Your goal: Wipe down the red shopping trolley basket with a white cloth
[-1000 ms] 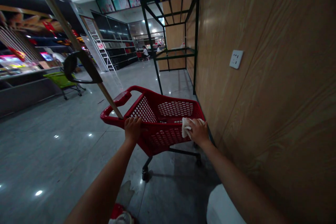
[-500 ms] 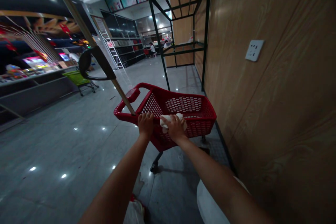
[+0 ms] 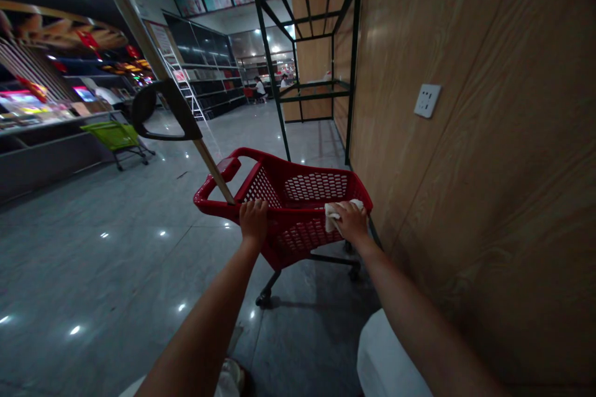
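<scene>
A red plastic shopping cart (image 3: 316, 187) with mesh walls stands in front of me on small castors. My left hand (image 3: 254, 221) grips the cart's near rim. My right hand (image 3: 350, 222) presses a white cloth (image 3: 332, 216) against the rim at the cart's right side, near the wall. A long wooden pole (image 3: 153, 56) with a black looped fitting (image 3: 161, 113) slants up from the rim just left of my left hand. The cart's inside shows only mesh and no contents.
A wood-panelled wall (image 3: 465, 198) with a white socket plate (image 3: 427, 101) runs close along the right. A dark green metal shelf frame (image 3: 302, 43) stands beyond the cart. Further off are a green cart (image 3: 112, 136), a ladder (image 3: 184, 90) and a seated person (image 3: 258, 90).
My right hand has slid the cloth rightward along the rim, from the middle toward the wall side. My left hand stays on the rim.
</scene>
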Available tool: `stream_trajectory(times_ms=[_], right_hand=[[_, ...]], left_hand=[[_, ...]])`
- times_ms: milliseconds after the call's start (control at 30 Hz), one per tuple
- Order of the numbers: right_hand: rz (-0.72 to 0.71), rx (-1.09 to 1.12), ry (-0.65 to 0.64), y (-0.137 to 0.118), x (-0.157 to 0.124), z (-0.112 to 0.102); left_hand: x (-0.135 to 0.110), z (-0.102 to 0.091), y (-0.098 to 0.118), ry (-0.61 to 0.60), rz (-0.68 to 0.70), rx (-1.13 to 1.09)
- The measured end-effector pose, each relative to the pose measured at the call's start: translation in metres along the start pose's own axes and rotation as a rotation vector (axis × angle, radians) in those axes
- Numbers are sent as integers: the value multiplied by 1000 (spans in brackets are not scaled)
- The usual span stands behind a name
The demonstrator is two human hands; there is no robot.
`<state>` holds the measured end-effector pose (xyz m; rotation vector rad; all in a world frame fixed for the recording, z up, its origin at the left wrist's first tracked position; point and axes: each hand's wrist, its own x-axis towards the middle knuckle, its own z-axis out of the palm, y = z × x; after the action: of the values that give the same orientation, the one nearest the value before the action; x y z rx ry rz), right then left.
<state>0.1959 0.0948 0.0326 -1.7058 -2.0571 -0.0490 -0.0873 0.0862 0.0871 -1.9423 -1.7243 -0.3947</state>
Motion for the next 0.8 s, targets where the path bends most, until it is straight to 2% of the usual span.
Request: stream_trajectory(times_ms=[100, 267, 333, 400, 500, 700, 800], right_hand=[[-87, 69, -24, -40, 5, 7], [-246, 167, -8, -129, 9, 17], [-258, 175, 14, -152, 8, 19], [-264, 172, 15, -159, 8, 20], [-282, 148, -5, -137, 6, 19], [-137, 16, -2, -27, -4, 14], [-46, -43, 34, 11, -11, 11]], left_hand=[[-2, -2, 1, 5, -16, 8], [-11, -6, 6, 38, -59, 41], [-15, -7, 7, 43, -58, 43], [-19, -8, 6, 39, -46, 46], [-22, -9, 2, 26, -9, 34], [-19, -8, -3, -5, 35, 27], [-17, -7, -2, -7, 41, 28]])
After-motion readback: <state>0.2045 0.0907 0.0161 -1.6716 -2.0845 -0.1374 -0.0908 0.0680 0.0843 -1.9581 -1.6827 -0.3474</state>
